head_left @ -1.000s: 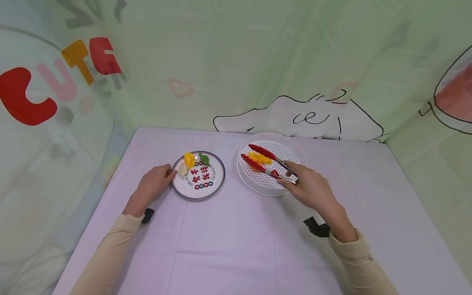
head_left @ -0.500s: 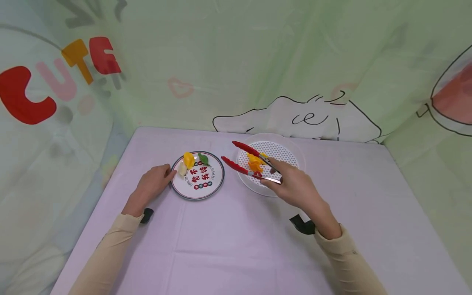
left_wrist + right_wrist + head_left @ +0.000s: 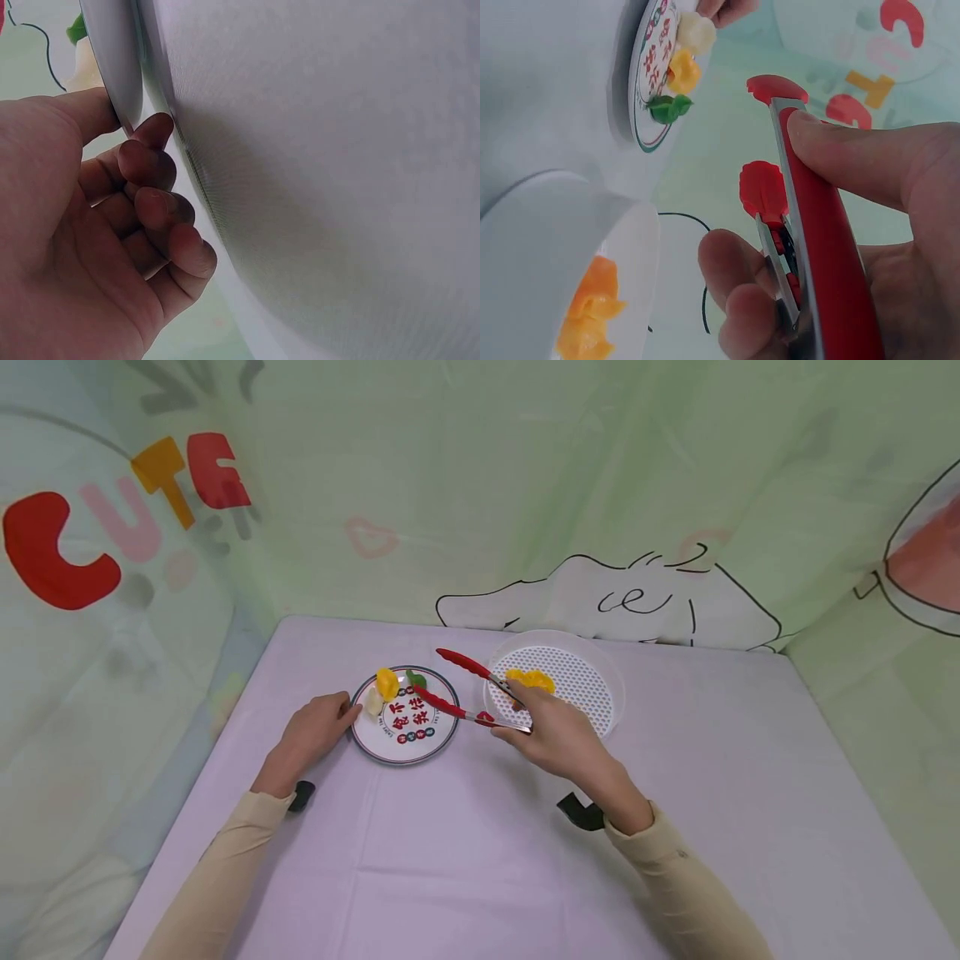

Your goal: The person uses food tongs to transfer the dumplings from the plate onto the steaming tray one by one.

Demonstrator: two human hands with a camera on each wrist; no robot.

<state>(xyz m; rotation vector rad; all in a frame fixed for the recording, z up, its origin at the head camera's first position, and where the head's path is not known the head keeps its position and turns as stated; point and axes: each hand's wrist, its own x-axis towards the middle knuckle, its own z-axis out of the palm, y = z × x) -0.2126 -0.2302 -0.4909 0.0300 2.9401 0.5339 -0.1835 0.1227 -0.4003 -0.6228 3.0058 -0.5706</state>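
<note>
My left hand pinches the left rim of a round white plate with dark edge lines and red printed characters, thumb over the rim and fingertips beneath. Along the plate's far-left side sit a pale piece, a yellow piece and a green leafy-looking piece. Red-tipped metal tongs are held in my right hand, spread apart with nothing between their tips. Their lower tip overlaps the plate near the green piece in the head view; in the right wrist view both tips are raised off the plate.
Right of the plate stands a round white tray with a perforated base, holding yellow-orange pieces. A pale lilac cloth covers the table. Printed curtains hang close behind the table and along its sides.
The right hand has carried the spread tongs leftward from over the perforated tray to the plate's right side. My left hand has stayed on the plate rim.
</note>
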